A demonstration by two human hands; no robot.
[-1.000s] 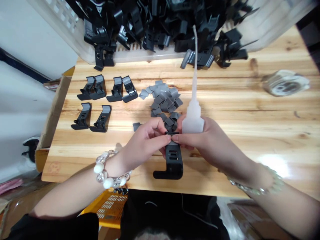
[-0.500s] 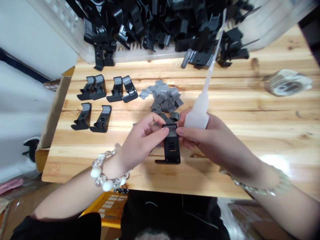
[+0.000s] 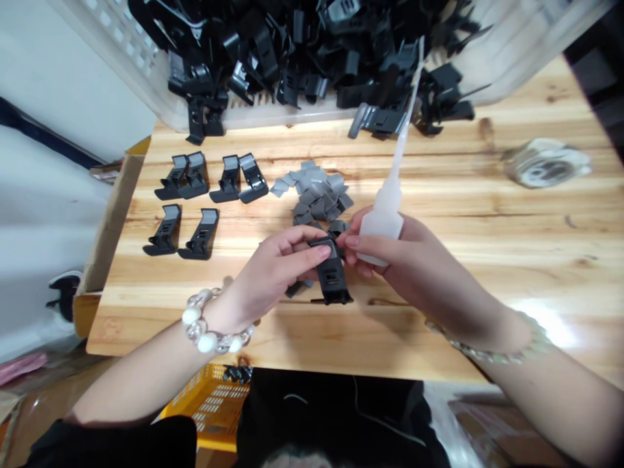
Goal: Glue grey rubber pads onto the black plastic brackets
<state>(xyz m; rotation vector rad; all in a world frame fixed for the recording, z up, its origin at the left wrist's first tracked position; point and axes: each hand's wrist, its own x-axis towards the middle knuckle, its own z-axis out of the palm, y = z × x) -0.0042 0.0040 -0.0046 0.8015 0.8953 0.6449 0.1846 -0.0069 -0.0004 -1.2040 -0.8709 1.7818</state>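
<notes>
My left hand (image 3: 273,270) pinches the top of a black plastic clip (image 3: 330,276) held just above the wooden table (image 3: 487,214). My right hand (image 3: 404,260) pinches the same top edge from the other side with thumb and forefinger. The right hand also grips a translucent white squeeze bottle (image 3: 383,218), whose long thin nozzle (image 3: 408,110) slants up and to the right. A pile of small grey pads (image 3: 316,192) lies on the table just beyond both hands.
Several finished black clips with grey pads (image 3: 207,201) stand in two rows at the left. A clear crate (image 3: 502,45) heaped with black clips fills the far edge. A tape roll (image 3: 546,166) lies at the right. A cardboard box (image 3: 104,227) and a yellow basket (image 3: 214,403) sit beside and below the table.
Both hands have lifted the black clip away from me and tilted it, so it looks shorter. The bottle's nozzle has swung from upright to slanting right.
</notes>
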